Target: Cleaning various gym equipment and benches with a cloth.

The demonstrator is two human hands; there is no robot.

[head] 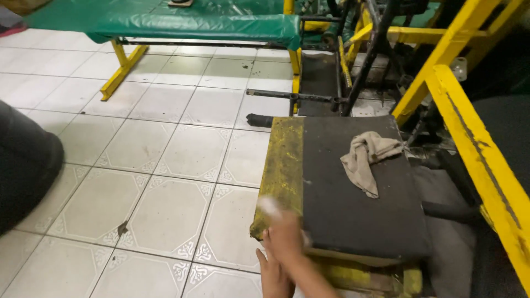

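Black seat pad [353, 204] w/ worn yellow edge lying flat on its yellow frame [475, 160]. One hand [284, 237] pressing near corner, blurred; grip can't tell. Other hand [273, 276] below, open. Pad prob. stiff, heavy-ish; corner edge looking best for grabbing. Soft rag [367, 160] lying on top.

The pad [353, 209] was covered in matt black material, smooth, with its near edge worn to a yellowish, rough and stained surface. On it lay a rag [367, 160] of soft, crumpled beige cloth. The frame [480, 160] was metal painted yellow, chipped and scuffed. The bench [165, 22] wore glossy green vinyl. The floor [165, 149] was glazed white tile, slightly shiny and dirt-speckled.
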